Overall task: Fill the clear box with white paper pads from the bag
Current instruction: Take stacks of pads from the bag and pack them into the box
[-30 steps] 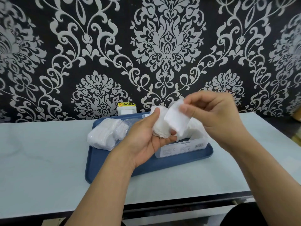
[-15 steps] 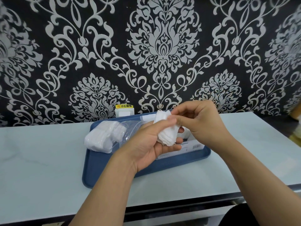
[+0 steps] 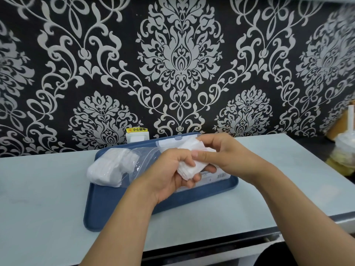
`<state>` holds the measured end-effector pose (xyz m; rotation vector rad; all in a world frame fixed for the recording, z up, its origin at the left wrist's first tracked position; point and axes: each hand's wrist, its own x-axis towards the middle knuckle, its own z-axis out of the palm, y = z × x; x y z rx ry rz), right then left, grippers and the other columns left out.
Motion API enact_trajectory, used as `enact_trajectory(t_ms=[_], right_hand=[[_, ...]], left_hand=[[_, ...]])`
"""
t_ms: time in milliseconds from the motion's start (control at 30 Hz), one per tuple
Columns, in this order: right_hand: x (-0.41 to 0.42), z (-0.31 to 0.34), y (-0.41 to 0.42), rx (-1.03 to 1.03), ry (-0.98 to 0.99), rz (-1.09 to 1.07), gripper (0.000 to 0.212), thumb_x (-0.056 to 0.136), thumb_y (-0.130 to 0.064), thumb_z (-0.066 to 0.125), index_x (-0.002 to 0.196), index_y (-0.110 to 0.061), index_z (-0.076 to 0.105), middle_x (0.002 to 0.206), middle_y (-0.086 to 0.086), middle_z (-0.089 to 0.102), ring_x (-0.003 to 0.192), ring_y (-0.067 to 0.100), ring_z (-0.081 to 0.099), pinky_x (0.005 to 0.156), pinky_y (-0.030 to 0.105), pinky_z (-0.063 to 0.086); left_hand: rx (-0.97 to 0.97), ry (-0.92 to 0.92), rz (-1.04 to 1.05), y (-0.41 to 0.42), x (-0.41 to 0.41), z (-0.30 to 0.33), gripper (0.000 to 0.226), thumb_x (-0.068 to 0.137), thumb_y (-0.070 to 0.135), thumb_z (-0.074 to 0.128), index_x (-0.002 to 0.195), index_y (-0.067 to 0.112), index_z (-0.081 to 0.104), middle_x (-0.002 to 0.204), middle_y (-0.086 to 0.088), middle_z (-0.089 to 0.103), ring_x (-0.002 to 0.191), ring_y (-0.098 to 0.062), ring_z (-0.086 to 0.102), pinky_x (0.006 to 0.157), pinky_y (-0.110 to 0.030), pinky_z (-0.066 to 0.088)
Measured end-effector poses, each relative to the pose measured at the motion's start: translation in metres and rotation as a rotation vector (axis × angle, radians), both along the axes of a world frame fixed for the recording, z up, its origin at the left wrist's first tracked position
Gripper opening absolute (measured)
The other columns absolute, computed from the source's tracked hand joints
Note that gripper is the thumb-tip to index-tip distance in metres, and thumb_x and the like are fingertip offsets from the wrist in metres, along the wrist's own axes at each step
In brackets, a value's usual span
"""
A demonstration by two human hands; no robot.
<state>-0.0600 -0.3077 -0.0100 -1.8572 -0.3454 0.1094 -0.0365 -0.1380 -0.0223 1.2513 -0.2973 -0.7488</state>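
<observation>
**Pad stack being held over the clear box**

Head view: a stack of white paper pads [image 3: 192,160] is being gripped between both hands above the blue tray [image 3: 119,206]. The left hand [image 3: 171,173] is being curled under and around the stack's near-left side, while the right hand [image 3: 228,156] is being closed on it from the right, thumb lying across the front. The clear box [image 3: 215,174] is being largely hidden behind the hands; only its labelled near wall and its raised lid at the far side are being shown. The bag [image 3: 115,167], still bulging with pads, is lying on the tray's left part, just beside the left hand. A white wall socket [image 3: 137,135] with a yellow sticker is standing behind the tray, against patterned wallpaper [image 3: 180,60]. The tray is resting on a pale table [image 3: 38,198].
</observation>
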Motion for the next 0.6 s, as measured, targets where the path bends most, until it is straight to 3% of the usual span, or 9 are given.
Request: enact_trajectory(t_ms=[100, 167, 233, 333, 433, 500, 600], right_hand=[[0.010, -0.005, -0.001, 0.060, 0.011, -0.273, 0.017, 0.090, -0.017, 0.074, 0.094, 0.000, 0.071, 0.082, 0.020, 0.071, 0.070, 0.027, 0.061, 0.068, 0.046, 0.053], [0.017, -0.005, -0.007, 0.036, -0.053, -0.584, 0.036, 0.081, -0.023, 0.081, 0.077, 0.008, 0.063, 0.069, 0.018, 0.059, 0.064, 0.022, 0.054, 0.059, 0.038, 0.048], [0.023, -0.003, -0.017, -0.044, -0.064, -0.776, 0.044, 0.073, -0.023, 0.084, 0.058, -0.001, 0.049, 0.057, 0.008, 0.044, 0.052, 0.017, 0.042, 0.048, 0.025, 0.035], [0.031, -0.006, -0.014, -0.277, 0.105, -0.700, 0.056, 0.068, -0.022, 0.086, 0.048, -0.018, 0.034, 0.046, -0.004, 0.027, 0.044, 0.014, 0.025, 0.046, 0.024, 0.023], [0.042, -0.018, -0.007, -0.569, 0.148, -0.650, 0.050, 0.063, -0.025, 0.086, 0.050, -0.014, 0.038, 0.042, -0.005, 0.038, 0.044, 0.016, 0.038, 0.047, 0.024, 0.030], [0.048, -0.022, -0.006, -0.712, 0.152, -0.633, 0.047, 0.057, -0.031, 0.085, 0.054, -0.015, 0.041, 0.051, -0.001, 0.050, 0.053, 0.021, 0.052, 0.051, 0.026, 0.036], [0.048, -0.017, -0.013, -0.758, 0.183, -0.601, 0.042, 0.059, -0.032, 0.086, 0.056, -0.013, 0.049, 0.050, 0.001, 0.058, 0.057, 0.021, 0.062, 0.053, 0.027, 0.043]], left_hand=[[0.076, -0.053, 0.313, -0.005, 0.003, -0.001, 0.032, 0.089, 0.002, 0.052, 0.120, 0.005, 0.056, 0.093, -0.022, 0.074, 0.057, -0.025, 0.070, 0.045, -0.026, 0.054], [0.216, -0.268, 0.526, -0.004, 0.007, -0.006, 0.028, 0.088, 0.008, 0.061, 0.115, 0.015, 0.059, 0.089, -0.010, 0.075, 0.061, -0.025, 0.072, 0.051, -0.032, 0.057], [0.394, -0.549, 0.643, -0.001, 0.010, -0.012, 0.021, 0.085, 0.018, 0.066, 0.105, 0.025, 0.062, 0.082, 0.005, 0.073, 0.063, -0.019, 0.069, 0.058, -0.036, 0.056], [0.661, -0.843, 0.591, 0.002, 0.010, -0.020, 0.013, 0.083, 0.025, 0.066, 0.095, 0.030, 0.066, 0.083, 0.013, 0.070, 0.063, -0.009, 0.060, 0.063, -0.030, 0.051], [0.938, -0.958, 0.425, 0.002, 0.009, -0.026, 0.011, 0.083, 0.028, 0.062, 0.091, 0.029, 0.070, 0.085, 0.013, 0.070, 0.079, -0.013, 0.065, 0.071, -0.034, 0.056], [1.050, -1.028, 0.325, 0.001, 0.007, -0.028, 0.013, 0.085, 0.029, 0.060, 0.089, 0.028, 0.073, 0.086, 0.009, 0.071, 0.083, -0.018, 0.066, 0.073, -0.037, 0.058], [1.131, -1.092, 0.275, 0.000, 0.005, -0.027, 0.020, 0.092, 0.030, 0.055, 0.099, 0.028, 0.074, 0.097, 0.003, 0.071, 0.088, -0.022, 0.065, 0.076, -0.037, 0.057]])
